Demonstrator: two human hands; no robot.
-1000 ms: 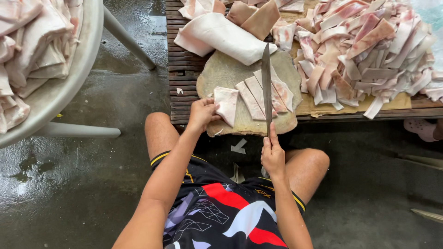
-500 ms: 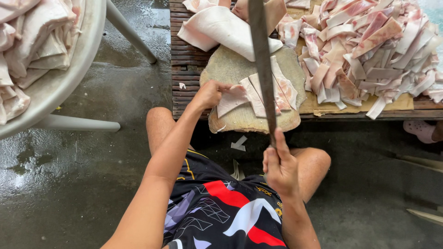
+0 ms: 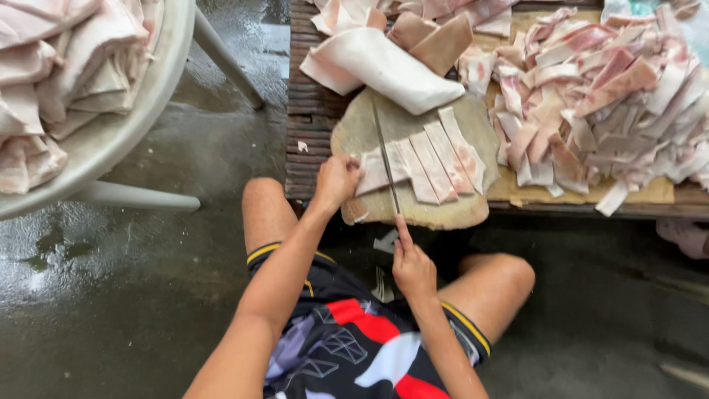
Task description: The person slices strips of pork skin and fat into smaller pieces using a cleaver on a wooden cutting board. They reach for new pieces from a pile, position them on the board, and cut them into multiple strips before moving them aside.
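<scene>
A long thin steel knife (image 3: 384, 159) lies edge down across a slab of pale pink meat with white fat (image 3: 375, 174), on a round, worn wooden chopping board (image 3: 413, 210). The right hand (image 3: 412, 267) is wrapped tight around the knife's handle, with one finger stretched out along the top. The left hand (image 3: 337, 179) has its fingers curled down on the near end of the meat, just beside the blade. To the right of the blade, cut strips of the same meat (image 3: 443, 159) lie side by side on the board. The board sits at the front of a low dark slatted wooden table (image 3: 306, 111). A big rolled white piece of fat (image 3: 384, 66) touches the board's far edge. Further right is a large heap of cut pink and white strips (image 3: 605, 96). Off to the left, a wide pale basin (image 3: 111, 140) holds more big pieces. The floor (image 3: 148, 295) is wet grey concrete.
</scene>
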